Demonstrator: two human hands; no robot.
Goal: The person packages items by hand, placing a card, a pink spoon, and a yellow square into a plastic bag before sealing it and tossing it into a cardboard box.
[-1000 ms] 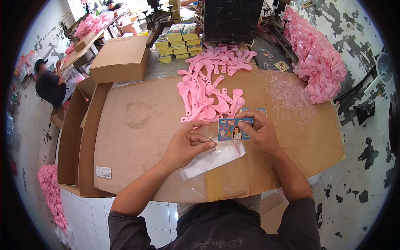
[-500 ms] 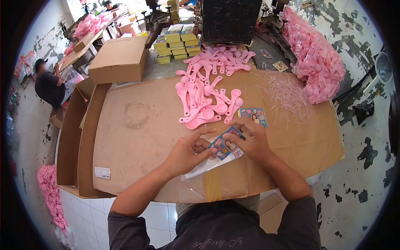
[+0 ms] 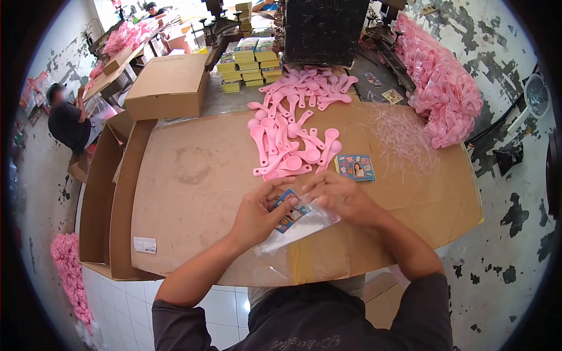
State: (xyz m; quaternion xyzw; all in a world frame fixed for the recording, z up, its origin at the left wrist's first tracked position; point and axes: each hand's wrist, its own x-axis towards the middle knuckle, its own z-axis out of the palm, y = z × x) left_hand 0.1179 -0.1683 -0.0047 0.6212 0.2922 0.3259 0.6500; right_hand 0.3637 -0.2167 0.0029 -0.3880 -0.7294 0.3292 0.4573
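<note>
Now the card (image 3: 289, 212) lies between left hand (image 3: 257, 215) and right hand (image 3: 341, 199), both gripping it.

This is a small packing workshop. A cardboard-covered surface (image 3: 193, 193) carries a loose heap of pink plastic spoons (image 3: 281, 140), with a bulging pile of bagged spoons (image 3: 439, 88) beside it and stacks of printed packs (image 3: 249, 64) and a brown carton (image 3: 167, 85) behind. A printed card (image 3: 288, 213) sits at the mouth of a clear bag (image 3: 298, 225). Another person (image 3: 67, 120) works on the worn, patchy floor (image 3: 515, 234).
</note>
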